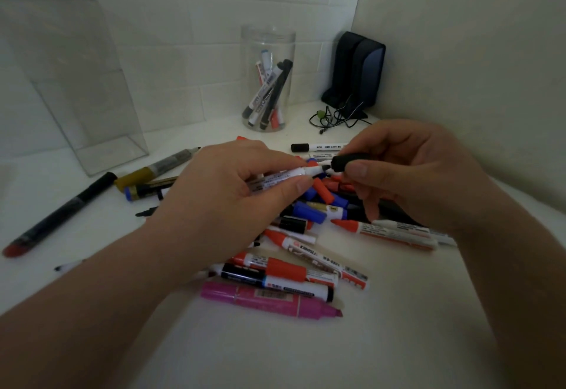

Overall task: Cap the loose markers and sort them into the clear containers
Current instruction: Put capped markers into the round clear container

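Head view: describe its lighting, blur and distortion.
The head view is dim and flat, with soft shadows and no harsh glare; the head view's wide lens bows the wall seams and stretches the forearms; in the head view the white marker in the left hand and black cap in the right hand are fairly crisp, while the clear box at far left looks hazy.
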Motion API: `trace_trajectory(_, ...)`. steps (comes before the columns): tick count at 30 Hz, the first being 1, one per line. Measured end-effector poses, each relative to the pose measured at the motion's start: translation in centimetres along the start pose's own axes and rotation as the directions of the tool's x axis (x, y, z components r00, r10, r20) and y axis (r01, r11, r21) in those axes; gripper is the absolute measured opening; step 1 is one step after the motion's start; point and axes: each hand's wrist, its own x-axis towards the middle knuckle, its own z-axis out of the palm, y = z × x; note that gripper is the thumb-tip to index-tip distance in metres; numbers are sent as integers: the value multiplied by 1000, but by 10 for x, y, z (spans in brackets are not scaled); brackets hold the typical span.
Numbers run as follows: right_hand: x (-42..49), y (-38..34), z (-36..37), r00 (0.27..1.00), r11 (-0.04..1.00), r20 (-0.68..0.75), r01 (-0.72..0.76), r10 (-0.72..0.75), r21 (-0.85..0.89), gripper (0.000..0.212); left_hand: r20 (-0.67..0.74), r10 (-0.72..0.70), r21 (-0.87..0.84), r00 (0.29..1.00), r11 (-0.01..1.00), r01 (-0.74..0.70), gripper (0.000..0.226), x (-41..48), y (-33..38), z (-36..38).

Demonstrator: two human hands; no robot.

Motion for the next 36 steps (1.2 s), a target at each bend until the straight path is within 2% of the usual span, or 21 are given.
trace_trajectory(12,-4,-7,8,998,990,50,43,-37,-135,25,5,51,-17,999,999,-51,28,-2,1,2)
trace_trajectory(19,1,-4,-2,995,947,-12,89,-97,-309,21,2,19,-31,1000,999,-19,21,0,1,1)
trace_trajectory(21,1,-2,-5,991,971,-99,62,-87,-232,17,-1,16,-47,1000,999,-16,14,0,1,1)
trace_trajectory(23,1,0,-4,987,998,-155,36,-44,-56,11,-14,17,-56,1000,998,-18,12,0,2,1)
trace_trajectory(26,3,2,2,983,987,-182,27,2,158,11,-25,25,-55,999,998,-26,14,0,2,2)
trace_trajectory(28,3,4,5,989,969,-148,39,-3,245,13,-41,29,-51,999,998,-31,16,0,1,2)
trace_trajectory(32,2,5,6,997,961,-75,49,-30,273,12,-40,18,-36,999,999,-19,24,0,-1,2)
trace_trajectory(36,0,1,11,999,993,-15,40,-39,110,18,-19,15,-28,1000,999,-16,31,0,-3,2)
